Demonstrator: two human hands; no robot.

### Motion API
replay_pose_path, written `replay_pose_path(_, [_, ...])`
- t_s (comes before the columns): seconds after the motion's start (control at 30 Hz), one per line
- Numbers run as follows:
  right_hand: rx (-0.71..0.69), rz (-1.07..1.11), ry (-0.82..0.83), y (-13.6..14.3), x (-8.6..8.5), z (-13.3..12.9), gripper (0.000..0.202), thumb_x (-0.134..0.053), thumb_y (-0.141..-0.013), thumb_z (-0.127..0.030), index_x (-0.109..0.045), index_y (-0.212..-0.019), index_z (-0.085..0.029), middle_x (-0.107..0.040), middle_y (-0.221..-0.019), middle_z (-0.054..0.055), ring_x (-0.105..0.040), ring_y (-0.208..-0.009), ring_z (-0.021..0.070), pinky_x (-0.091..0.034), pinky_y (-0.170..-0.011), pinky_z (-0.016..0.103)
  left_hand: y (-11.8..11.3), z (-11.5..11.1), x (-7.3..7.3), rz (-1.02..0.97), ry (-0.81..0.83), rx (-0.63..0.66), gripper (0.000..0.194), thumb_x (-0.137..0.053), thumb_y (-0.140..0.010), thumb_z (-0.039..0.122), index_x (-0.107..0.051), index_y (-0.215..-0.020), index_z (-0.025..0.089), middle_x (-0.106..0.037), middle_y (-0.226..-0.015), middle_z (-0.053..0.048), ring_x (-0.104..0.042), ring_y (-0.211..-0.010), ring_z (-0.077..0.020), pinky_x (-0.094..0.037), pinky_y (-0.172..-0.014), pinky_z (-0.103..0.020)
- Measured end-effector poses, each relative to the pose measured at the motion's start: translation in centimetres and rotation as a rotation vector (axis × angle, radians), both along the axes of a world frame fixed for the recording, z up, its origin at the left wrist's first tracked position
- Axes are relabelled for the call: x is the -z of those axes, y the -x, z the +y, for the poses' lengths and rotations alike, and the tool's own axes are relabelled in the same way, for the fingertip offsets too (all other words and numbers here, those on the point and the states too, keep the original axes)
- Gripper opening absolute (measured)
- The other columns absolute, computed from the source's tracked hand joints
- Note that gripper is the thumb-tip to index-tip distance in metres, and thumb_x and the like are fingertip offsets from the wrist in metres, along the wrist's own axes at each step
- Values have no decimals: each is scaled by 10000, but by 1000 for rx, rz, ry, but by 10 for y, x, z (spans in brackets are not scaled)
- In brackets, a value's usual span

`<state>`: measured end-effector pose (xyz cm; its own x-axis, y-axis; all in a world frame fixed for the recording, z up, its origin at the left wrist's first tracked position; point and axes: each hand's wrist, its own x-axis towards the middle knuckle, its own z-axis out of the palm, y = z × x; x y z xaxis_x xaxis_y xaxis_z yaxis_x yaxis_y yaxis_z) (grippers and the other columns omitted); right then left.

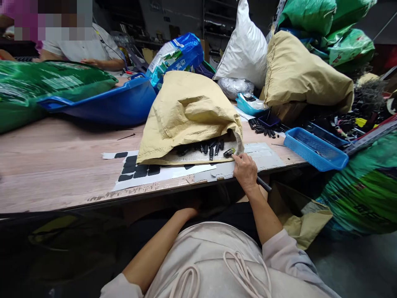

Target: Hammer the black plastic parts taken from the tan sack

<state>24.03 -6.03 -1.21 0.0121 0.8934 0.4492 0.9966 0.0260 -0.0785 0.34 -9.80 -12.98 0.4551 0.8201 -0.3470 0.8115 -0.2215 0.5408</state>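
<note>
A tan paper sack [189, 111] lies on the table with its mouth facing me. Several small black parts [211, 149] rest just inside the opening. My right hand [245, 170] is at the sack's right corner, its fingers closed at a black piece with a yellowish-clear bit [229, 152]; whether they grip this piece or the sack's edge is hard to tell. A black rod [264, 183] sticks out beside that hand, below the table edge. My left forearm [164, 248] reaches under the table edge, and the left hand's fingers are hidden in shadow.
A blue basin [105, 103] and green sack [52, 89] stand at left. At right are a blue basket [316, 149], another tan sack [304, 74] and a green bag [366, 186]. White paper with black stickers [136, 169] lies by the front edge. A person [83, 49] sits across.
</note>
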Motion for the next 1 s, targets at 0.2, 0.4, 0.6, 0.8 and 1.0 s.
replay_pose_path(0.2, [-4,14,17,1,0,1,424,-566,-1014,-110,-810,-1331,-251,-725,-1185,119,-588,-1044,268,-415,-827,348,-20,-10,-105,-233,-165,136,180,-700,-972,377,-809,-981,234,-819,-902,-47,-763,-850,-262,-492,-725,-342])
replay_pose_path(0.4, [-5,27,4,3,-1,0,396,-562,-1025,-121,-819,-1303,-238,-738,-1163,117,-594,-1027,264,-409,-824,348,-52,56,-177,-6,-533,-410,346,-763,-936,528,-765,-1054,202,-817,-1115,-126,-759,-1079,-345,-523,-819,-361])
replay_pose_path(0.6, [3,22,31,4,0,0,401,-567,-1046,-146,-794,-1360,-248,-736,-1198,112,-596,-1061,273,-408,-833,362,-48,86,-162,124,-427,-460,330,-740,-960,469,-780,-1150,203,-812,-1182,-163,-745,-1148,-380,-520,-827,-373])
replay_pose_path(0.8, [22,10,43,8,-1,-2,382,-551,-1075,-172,-782,-1368,-256,-731,-1218,114,-596,-1058,273,-404,-823,358,6,75,-144,-159,-540,-231,183,-763,-904,398,-775,-968,228,-776,-890,-45,-703,-862,-245,-441,-717,-313])
replay_pose_path(1.0, [10,46,25,3,-2,3,377,-556,-1053,-123,-811,-1298,-253,-742,-1146,113,-612,-1016,260,-437,-824,335,39,67,-113,-387,-557,-98,175,-759,-858,375,-755,-879,201,-700,-830,-22,-609,-739,-188,-446,-702,-302])
